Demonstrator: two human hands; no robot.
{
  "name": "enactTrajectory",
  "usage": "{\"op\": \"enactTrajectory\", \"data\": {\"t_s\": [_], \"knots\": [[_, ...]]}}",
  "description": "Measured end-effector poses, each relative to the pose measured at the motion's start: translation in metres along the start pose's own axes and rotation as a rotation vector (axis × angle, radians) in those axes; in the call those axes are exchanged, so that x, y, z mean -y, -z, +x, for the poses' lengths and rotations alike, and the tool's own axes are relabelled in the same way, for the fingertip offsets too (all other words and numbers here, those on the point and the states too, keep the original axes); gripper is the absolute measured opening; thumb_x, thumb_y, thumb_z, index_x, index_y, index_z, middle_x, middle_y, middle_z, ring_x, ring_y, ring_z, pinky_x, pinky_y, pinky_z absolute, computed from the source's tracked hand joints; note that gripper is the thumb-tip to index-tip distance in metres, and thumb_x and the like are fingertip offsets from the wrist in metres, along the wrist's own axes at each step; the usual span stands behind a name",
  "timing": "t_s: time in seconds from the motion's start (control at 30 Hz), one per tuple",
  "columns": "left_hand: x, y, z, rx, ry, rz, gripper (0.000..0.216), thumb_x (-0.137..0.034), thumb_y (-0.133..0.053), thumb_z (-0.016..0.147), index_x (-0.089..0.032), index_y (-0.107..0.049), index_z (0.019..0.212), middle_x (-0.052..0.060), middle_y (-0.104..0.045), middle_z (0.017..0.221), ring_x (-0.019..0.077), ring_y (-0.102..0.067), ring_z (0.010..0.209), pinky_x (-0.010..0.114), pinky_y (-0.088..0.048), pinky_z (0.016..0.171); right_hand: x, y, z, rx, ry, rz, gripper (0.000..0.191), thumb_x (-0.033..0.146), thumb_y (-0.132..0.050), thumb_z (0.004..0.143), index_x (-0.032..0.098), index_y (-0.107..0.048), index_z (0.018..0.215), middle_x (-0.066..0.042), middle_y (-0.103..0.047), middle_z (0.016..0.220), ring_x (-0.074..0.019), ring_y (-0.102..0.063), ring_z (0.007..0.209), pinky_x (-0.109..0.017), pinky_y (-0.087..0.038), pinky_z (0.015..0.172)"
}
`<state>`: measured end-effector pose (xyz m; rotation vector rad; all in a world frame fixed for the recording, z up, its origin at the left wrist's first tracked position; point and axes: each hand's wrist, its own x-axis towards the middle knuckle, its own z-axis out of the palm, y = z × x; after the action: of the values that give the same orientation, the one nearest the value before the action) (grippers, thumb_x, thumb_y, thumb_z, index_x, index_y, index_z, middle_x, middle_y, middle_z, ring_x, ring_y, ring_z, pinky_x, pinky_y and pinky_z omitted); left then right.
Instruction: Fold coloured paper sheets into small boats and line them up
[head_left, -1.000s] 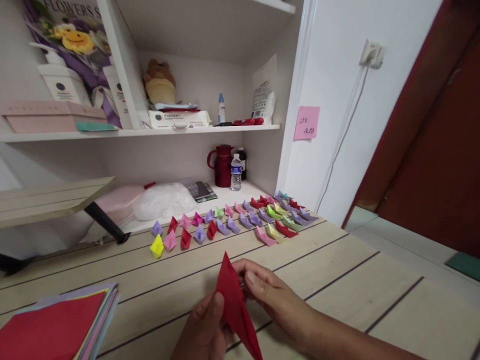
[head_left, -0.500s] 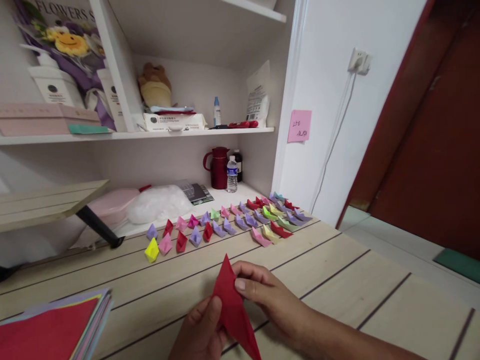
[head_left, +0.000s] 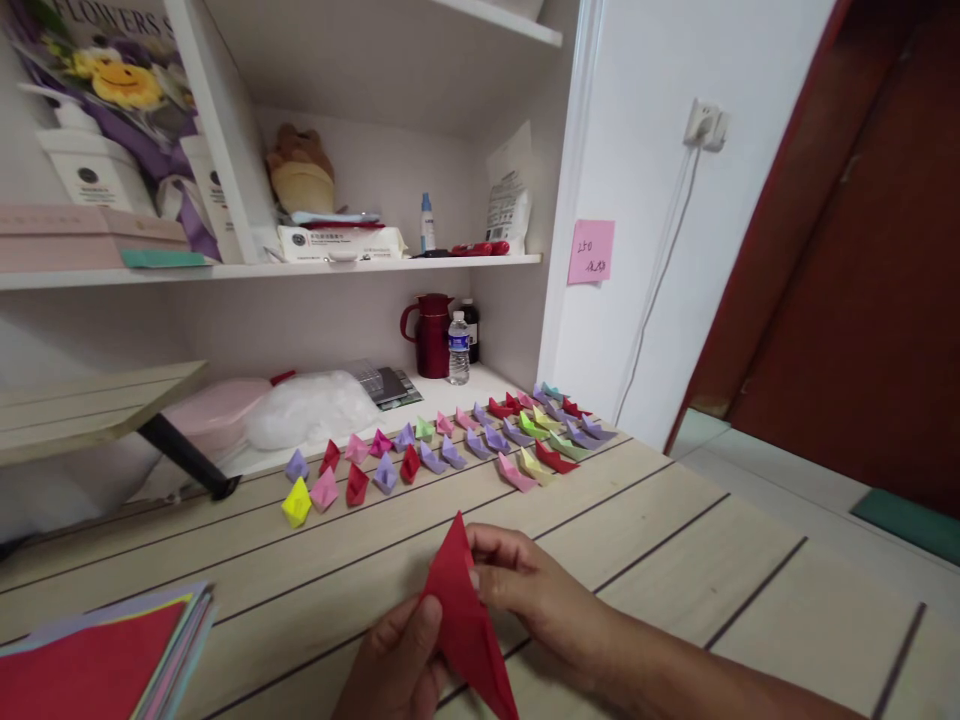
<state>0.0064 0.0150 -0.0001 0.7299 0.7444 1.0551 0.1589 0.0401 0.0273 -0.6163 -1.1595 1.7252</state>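
Hardly anything is shifting since a second ago: the view is swinging slightly rightwards, and both hands are still holding one folded red paper (head_left: 463, 615) over the bench (head_left: 675, 540), near its front edge. The left hand (head_left: 397, 665) is pinching the lower left side in a clenched grip, while the right hand (head_left: 536, 595) is grasping the upper point. Beyond them, roughly thirty small paper boats (head_left: 450, 450) are sitting in rows, the far ones too crowded to count exactly. One stack of coloured sheets (head_left: 105, 655) is lying at the left.

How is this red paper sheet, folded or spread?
Folded: the red paper sheet is a narrow pointed shape, left hand and right hand pinching it.
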Motion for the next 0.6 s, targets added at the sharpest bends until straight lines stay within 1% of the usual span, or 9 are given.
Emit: {"op": "enactTrajectory", "data": {"t_s": [0.07, 0.13, 0.2, 0.23, 0.37, 0.43, 0.5, 0.53, 0.6], "knots": [[0.004, 0.001, 0.002, 0.006, -0.033, 0.012, 0.030, -0.045, -0.076, 0.074, -0.016, -0.076, 0.083, 0.002, -0.068, 0.064, 0.0129, -0.053, 0.058, 0.025, -0.040, 0.060, 0.003, 0.000, -0.001, 0.048, 0.002, -0.044, 0.029, 0.028, -0.082, 0.067, 0.013, -0.069, 0.088, 0.000, -0.062, 0.076, -0.0089, -0.052, 0.065, -0.020, -0.041, 0.066], [0.008, 0.003, 0.004, 0.021, -0.055, 0.032, 0.027, -0.044, -0.075, 0.075, -0.018, -0.076, 0.081, 0.001, -0.068, 0.064, 0.0138, -0.055, 0.061, 0.025, -0.042, 0.063, 0.005, 0.002, -0.002, 0.076, -0.020, -0.091, 0.038, 0.028, -0.084, 0.066, 0.015, -0.068, 0.098, 0.001, -0.062, 0.076, -0.0085, -0.052, 0.064, -0.019, -0.041, 0.063], [0.013, 0.005, 0.005, 0.018, -0.059, 0.047, 0.024, -0.043, -0.076, 0.074, -0.019, -0.076, 0.079, 0.000, -0.067, 0.063, 0.0146, -0.057, 0.064, 0.026, -0.044, 0.065, 0.006, 0.004, -0.003, 0.076, -0.052, -0.136, 0.044, 0.027, -0.083, 0.067, 0.016, -0.066, 0.106, 0.003, -0.062, 0.075, -0.0077, -0.051, 0.061, -0.018, -0.040, 0.060], [0.014, 0.005, 0.005, 0.007, -0.062, 0.054, 0.023, -0.042, -0.076, 0.074, -0.019, -0.075, 0.078, -0.001, -0.067, 0.063, 0.0147, -0.058, 0.065, 0.026, -0.044, 0.067, 0.005, 0.005, -0.003, 0.062, -0.055, -0.159, 0.043, 0.026, -0.082, 0.068, 0.016, -0.065, 0.107, 0.003, -0.061, 0.074, -0.0076, -0.051, 0.061, -0.018, -0.040, 0.058], [0.011, 0.001, 0.001, -0.050, -0.098, 0.061, 0.023, -0.042, -0.073, 0.077, -0.019, -0.073, 0.080, -0.001, -0.066, 0.064, 0.0144, -0.057, 0.067, 0.024, -0.044, 0.065, 0.000, 0.002, -0.002, -0.031, -0.015, -0.216, 0.027, 0.024, -0.080, 0.069, 0.014, -0.067, 0.090, 0.001, -0.066, 0.077, -0.0094, -0.056, 0.064, -0.019, -0.043, 0.059], [0.007, -0.003, -0.001, -0.084, -0.099, 0.036, 0.026, -0.047, -0.072, 0.076, -0.020, -0.070, 0.076, -0.001, -0.065, 0.063, 0.0157, -0.058, 0.067, 0.025, -0.045, 0.064, -0.002, 0.000, -0.001, -0.056, -0.060, -0.197, 0.023, 0.027, -0.079, 0.069, 0.013, -0.067, 0.084, -0.001, -0.068, 0.077, -0.0111, -0.059, 0.062, -0.021, -0.046, 0.059], [0.004, -0.004, -0.001, -0.104, -0.095, 0.031, 0.032, -0.053, -0.071, 0.074, -0.022, -0.066, 0.071, -0.001, -0.063, 0.061, 0.0171, -0.059, 0.066, 0.027, -0.046, 0.064, -0.003, -0.001, 0.001, -0.076, -0.117, -0.172, 0.026, 0.030, -0.079, 0.068, 0.012, -0.067, 0.083, -0.002, -0.069, 0.072, -0.0131, -0.061, 0.058, -0.024, -0.048, 0.058], [0.004, -0.004, 0.000, -0.100, -0.098, 0.055, 0.035, -0.056, -0.069, 0.075, -0.022, -0.065, 0.072, 0.000, -0.062, 0.061, 0.0175, -0.059, 0.065, 0.028, -0.046, 0.064, -0.004, 0.000, 0.002, -0.091, -0.124, -0.168, 0.026, 0.030, -0.079, 0.067, 0.012, -0.068, 0.083, -0.002, -0.069, 0.070, -0.0139, -0.062, 0.058, -0.025, -0.049, 0.058], [0.006, -0.002, 0.003, -0.068, -0.122, 0.202, 0.042, -0.062, -0.056, 0.081, -0.021, -0.063, 0.083, 0.002, -0.064, 0.066, 0.0176, -0.060, 0.064, 0.029, -0.047, 0.064, -0.005, 0.003, 0.004, -0.121, -0.101, -0.179, 0.025, 0.029, -0.078, 0.066, 0.013, -0.067, 0.082, -0.001, -0.068, 0.069, -0.0139, -0.062, 0.058, -0.025, -0.049, 0.059]]}}
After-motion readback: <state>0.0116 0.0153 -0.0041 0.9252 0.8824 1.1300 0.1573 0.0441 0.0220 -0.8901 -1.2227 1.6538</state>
